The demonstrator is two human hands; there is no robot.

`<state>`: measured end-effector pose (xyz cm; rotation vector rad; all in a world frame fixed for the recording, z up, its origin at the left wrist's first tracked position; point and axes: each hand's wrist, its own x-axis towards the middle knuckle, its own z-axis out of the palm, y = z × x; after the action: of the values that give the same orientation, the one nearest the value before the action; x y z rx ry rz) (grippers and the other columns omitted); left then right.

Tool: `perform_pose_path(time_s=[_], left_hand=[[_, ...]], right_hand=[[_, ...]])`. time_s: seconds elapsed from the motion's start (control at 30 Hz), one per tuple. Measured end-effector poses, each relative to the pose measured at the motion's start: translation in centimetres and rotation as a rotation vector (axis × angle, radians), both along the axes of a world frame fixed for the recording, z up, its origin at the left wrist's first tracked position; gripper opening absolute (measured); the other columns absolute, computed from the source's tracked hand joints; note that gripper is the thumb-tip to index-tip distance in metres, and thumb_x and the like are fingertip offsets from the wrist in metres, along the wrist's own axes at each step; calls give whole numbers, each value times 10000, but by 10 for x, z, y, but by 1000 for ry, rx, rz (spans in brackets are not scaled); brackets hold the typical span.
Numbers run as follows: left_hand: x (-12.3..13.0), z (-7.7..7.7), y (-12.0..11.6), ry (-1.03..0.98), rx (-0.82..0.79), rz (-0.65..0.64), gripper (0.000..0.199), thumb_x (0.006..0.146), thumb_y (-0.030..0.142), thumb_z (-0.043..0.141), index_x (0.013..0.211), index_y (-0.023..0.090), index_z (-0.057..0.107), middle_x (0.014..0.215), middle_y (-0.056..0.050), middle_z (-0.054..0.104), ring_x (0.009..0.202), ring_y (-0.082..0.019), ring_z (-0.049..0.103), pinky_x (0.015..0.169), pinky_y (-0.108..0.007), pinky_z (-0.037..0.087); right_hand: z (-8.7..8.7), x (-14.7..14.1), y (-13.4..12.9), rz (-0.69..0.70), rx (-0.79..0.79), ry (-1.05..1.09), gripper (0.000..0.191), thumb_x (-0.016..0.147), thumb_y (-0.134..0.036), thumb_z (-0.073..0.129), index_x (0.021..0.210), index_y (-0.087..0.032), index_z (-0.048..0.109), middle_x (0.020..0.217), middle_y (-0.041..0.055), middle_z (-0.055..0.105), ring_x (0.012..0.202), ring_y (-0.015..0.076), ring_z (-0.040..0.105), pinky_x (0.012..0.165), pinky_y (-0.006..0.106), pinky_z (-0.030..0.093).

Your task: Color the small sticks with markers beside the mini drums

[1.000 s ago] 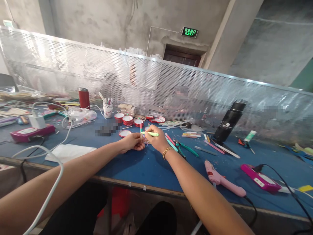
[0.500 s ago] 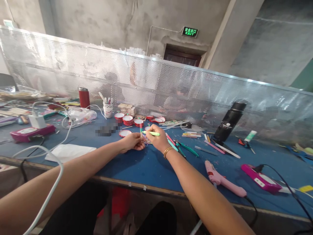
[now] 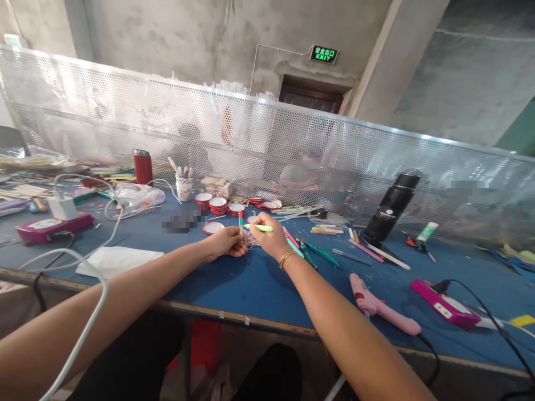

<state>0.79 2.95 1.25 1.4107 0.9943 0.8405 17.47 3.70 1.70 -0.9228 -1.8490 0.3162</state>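
Note:
Upright between the fingers of my left hand (image 3: 229, 241) is a small flat stick (image 3: 241, 219), coloured red at the top and green below. My right hand (image 3: 267, 236) is closed round a light green marker (image 3: 262, 227), its tip pointing left at the stick's green part. Whether tip and stick touch, I cannot tell. Just behind the hands stand small red-rimmed white dishes (image 3: 218, 204), several of them stacked. Colourful thin scraps (image 3: 252, 241) lie between the hands, partly hidden by them.
Right of my hands lie green-handled pliers (image 3: 320, 254), loose markers and a pink glue gun (image 3: 384, 312). A black bottle (image 3: 393, 207) leans at the right. Purple power strips (image 3: 445, 303) with cables lie at both sides. A paper cup of pens (image 3: 184, 187) and red flask (image 3: 142, 167) stand behind.

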Motion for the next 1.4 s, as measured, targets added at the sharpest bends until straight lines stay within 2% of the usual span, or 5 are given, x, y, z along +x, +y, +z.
perform_pose_path(time_s=[0.33,0.67,0.87,1.17,1.4], left_hand=[[1,0,0,15,3,-9,264,779,378,666,789,153,528,644,-24,666,498,-67,580,530,-190,475],[1,3,-3,32,12,11,211,815,330,622,773,157,507,651,-24,662,513,-66,579,547,-192,481],[1,0,-1,35,14,9,194,821,328,609,801,153,528,657,-32,665,507,-69,578,545,-198,475],[1,0,0,27,11,7,245,791,363,643,789,154,517,652,-28,665,510,-69,582,545,-196,473],[1,1,-2,47,17,10,180,843,314,577,798,153,511,645,-23,658,500,-64,572,551,-196,472]], right_hand=[[-1,-5,0,53,-30,29,101,782,-286,515,710,-223,481,603,-51,530,527,112,461,524,223,359],[1,0,1,-46,24,-9,94,773,-267,523,697,-215,507,606,-42,553,560,121,483,552,232,349],[1,-4,-3,20,19,10,98,788,-274,509,710,-222,483,599,-52,533,547,117,477,543,229,352],[1,0,1,-38,40,-17,89,773,-260,520,697,-215,507,600,-48,540,551,116,473,544,229,338],[1,-5,-2,18,26,9,101,781,-259,524,698,-219,482,593,-54,521,540,112,467,532,223,342]])
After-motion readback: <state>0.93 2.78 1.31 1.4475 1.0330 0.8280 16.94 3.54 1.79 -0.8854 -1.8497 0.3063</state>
